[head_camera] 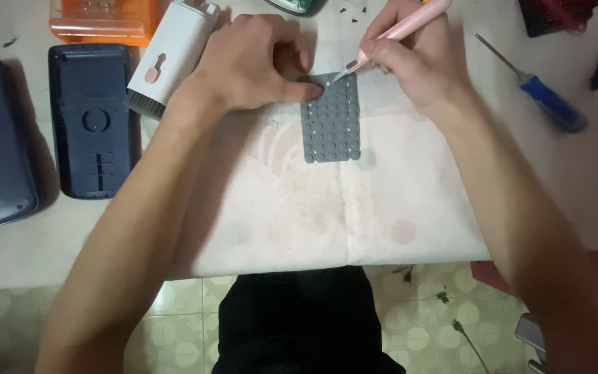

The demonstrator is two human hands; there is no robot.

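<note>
Grey rubber keypad mat w/ rows of round bumps [331, 125] is laid flat on a pale cloth w/ faded dots [299, 208], near its far edge. Mat's top-left corner is pressed down by left hand [254, 62], fingers curled together on it. A slim pink pen-shaped tool w/ small metal tip [396, 31] is pinched by right hand [417, 66], tip touching mat's top edge.

Just left of left hand: white rectangular cleaning-kit case w/ a pink oval mark & brush end [171, 55]. Farther left, 2 dark blue calculator shell halves [91, 118] lie side by side, an orange plastic box [102, 17] behind them. Well right of the mat: blue-handled screwdriver [534, 86]. Small black screws [351, 10] are scattered at far edge.
</note>
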